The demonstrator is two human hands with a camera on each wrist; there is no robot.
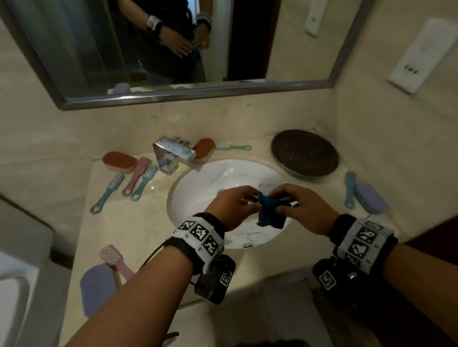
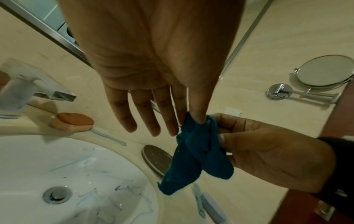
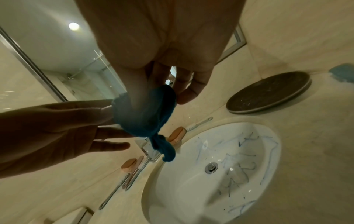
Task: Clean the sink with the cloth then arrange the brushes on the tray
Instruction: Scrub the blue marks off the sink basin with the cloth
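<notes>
Above the white sink (image 1: 205, 190), whose basin carries blue pen marks, hangs a crumpled blue cloth (image 1: 270, 211). My left hand (image 1: 246, 198) pinches its top between thumb and forefinger, the other fingers straight. My right hand (image 1: 284, 199) grips the cloth (image 2: 197, 151) from the right with curled fingers. The dark round tray (image 1: 304, 153) stands bare at the back right of the counter. Brushes lie around the basin: an orange one (image 1: 119, 162), a pink one (image 1: 136, 176) and two teal ones (image 1: 108, 194) at the left, and a purple one (image 1: 370, 196) at the right.
A chrome faucet (image 1: 173, 153) stands behind the basin, with another orange brush (image 1: 203, 149) beside it. A pink brush (image 1: 113, 257) and a purple brush (image 1: 96, 286) lie at the counter's front left. A mirror (image 1: 164, 45) hangs on the wall above.
</notes>
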